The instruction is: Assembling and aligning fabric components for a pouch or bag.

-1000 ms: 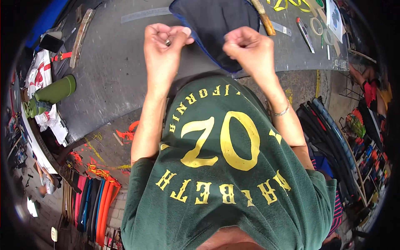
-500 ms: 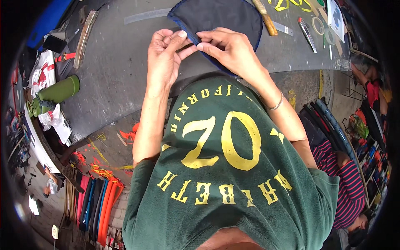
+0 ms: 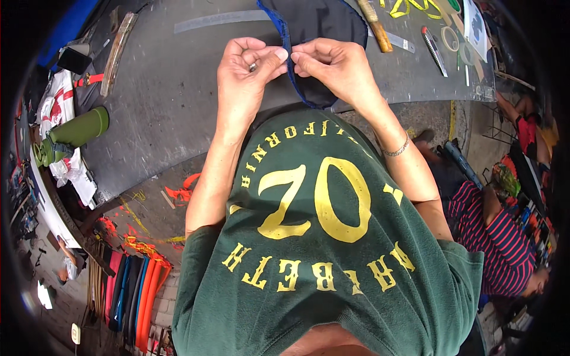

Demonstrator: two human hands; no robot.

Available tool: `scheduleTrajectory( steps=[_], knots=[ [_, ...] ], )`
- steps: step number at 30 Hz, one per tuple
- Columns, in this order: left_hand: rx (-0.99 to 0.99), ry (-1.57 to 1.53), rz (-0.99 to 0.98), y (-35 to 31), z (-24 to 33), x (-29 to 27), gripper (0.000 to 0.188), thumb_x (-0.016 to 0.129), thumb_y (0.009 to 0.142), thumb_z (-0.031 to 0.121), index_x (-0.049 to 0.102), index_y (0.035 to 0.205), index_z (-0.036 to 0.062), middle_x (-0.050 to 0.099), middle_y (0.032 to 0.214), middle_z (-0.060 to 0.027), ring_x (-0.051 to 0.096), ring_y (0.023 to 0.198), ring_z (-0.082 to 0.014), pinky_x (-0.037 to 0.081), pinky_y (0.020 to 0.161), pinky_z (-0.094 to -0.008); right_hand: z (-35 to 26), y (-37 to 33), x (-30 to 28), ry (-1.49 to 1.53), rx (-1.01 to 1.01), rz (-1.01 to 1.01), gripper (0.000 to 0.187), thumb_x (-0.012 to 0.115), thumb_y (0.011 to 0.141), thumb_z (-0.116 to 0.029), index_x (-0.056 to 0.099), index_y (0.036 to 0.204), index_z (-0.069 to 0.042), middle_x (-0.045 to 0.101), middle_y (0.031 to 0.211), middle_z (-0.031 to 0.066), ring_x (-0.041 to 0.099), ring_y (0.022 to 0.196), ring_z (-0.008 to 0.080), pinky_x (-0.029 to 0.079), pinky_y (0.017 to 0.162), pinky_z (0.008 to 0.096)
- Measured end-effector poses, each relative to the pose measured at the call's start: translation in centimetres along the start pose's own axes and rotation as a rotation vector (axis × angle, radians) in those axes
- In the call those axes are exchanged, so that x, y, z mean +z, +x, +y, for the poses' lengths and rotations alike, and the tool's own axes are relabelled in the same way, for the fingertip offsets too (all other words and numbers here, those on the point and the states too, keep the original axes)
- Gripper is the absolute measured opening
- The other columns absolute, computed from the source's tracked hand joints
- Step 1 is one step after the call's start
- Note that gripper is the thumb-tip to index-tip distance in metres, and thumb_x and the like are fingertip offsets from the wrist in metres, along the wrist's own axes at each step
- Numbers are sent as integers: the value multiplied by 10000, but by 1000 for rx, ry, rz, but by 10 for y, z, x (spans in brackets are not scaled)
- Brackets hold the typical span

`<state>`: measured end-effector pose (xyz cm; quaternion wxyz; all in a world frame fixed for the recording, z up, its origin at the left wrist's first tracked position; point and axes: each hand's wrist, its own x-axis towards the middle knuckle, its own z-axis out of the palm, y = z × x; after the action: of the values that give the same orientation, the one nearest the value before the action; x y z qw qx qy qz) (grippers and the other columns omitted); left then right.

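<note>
A dark fabric piece (image 3: 320, 26) with a curved outline and blue edging lies on the table's near part, its left side lifted. My left hand (image 3: 252, 65) pinches the blue-edged border between thumb and fingers. Close beside it, my right hand (image 3: 332, 65) pinches the same border from the right, thumb and forefinger together. The edging runs between the two hands and curves down toward my shirt. A silvery ring-like glint shows at my left fingers. Part of the fabric is hidden behind my right hand.
Beyond my right hand lie a wooden-handled tool (image 3: 380, 35), a utility knife (image 3: 435, 52), tape rolls (image 3: 449, 39) and yellow tape (image 3: 409, 8). A clear ruler (image 3: 219, 21) and a wooden strip (image 3: 119, 53) are leftward, near a green bottle (image 3: 80, 130). A person in a striped shirt (image 3: 499, 243) is at right.
The fabric's left border has swung upright and to the right between my fingers. Both hands have shifted slightly right. The person in stripes has changed posture.
</note>
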<state>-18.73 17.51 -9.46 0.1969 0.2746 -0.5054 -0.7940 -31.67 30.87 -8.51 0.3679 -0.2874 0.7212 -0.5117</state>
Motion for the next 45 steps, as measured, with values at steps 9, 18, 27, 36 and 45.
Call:
scheduleTrajectory(
  steps=[9,18,27,36,45],
  knots=[
    [23,12,-4,4,1,9,281,693,930,5,458,1083,2,700,983,-139,686,882,-145,616,804,-298,-3,0,-2,-23,-16,69,178,707,906,-73,719,1033,52,740,879,52,683,807,73,564,751,224],
    [27,-3,-13,5,-3,17,261,687,932,8,465,1069,0,692,978,-131,677,875,-132,625,783,-294,-3,-1,1,-165,-41,127,153,705,903,-74,721,994,49,735,850,47,678,764,75,564,732,222],
    [11,-77,35,10,-1,16,265,688,928,4,467,1074,-4,688,961,-116,679,837,-124,618,770,-270,3,-5,-4,274,-8,93,207,689,952,-90,708,1092,61,750,916,93,707,841,112,595,795,250],
    [94,82,19,7,-6,26,244,696,919,14,484,1037,-17,695,917,-103,676,822,-116,600,759,-262,-14,-9,0,-208,-58,215,148,736,886,-103,733,953,29,747,835,55,664,769,46,547,696,208],
    [66,16,48,9,-8,14,219,667,937,-2,497,1072,22,681,961,-89,675,887,-135,611,810,-307,16,-3,-17,-136,-5,262,109,724,860,-92,704,912,1,690,757,12,639,638,69,528,582,217]
  ],
)
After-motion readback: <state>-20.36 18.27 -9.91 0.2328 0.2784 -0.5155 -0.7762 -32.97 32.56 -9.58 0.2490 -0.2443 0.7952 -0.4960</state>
